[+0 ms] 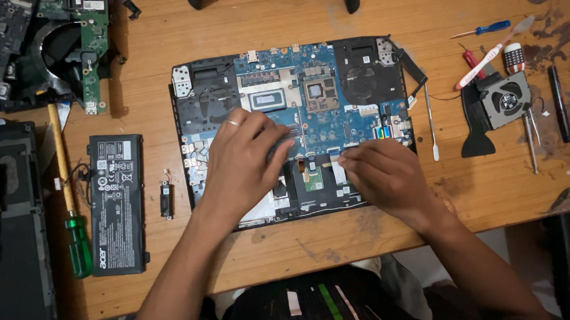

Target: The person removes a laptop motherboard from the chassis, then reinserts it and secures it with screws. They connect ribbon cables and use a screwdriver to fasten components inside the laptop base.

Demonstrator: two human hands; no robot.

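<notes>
The opened laptop (296, 123) lies bottom-up in the middle of the wooden worktop (251, 248), its blue board bare. The left hand (242, 166), a ring on one finger, rests flat on the board with its fingers loosely curled around nothing I can make out. The right hand (385, 173) has its fingertips pinched together at the pale ribbon cables near the board's lower edge; whether they actually grip one I cannot tell.

The risk, as I see it, is at those ribbons: a pull at an angle could tear a cable or crack its latch. The weight of the left palm could also flex the board or smear the two bare chips.

Counting: one loose battery (117, 203) well to the left, one small speaker (166, 199) beside it, one green-handled screwdriver (70, 212), one blue screwdriver (485, 29), one toothbrush (493, 54), one detached fan (504, 100) at the right, one metal spudger (430, 121), and one black pen-like tool (559, 104).
</notes>
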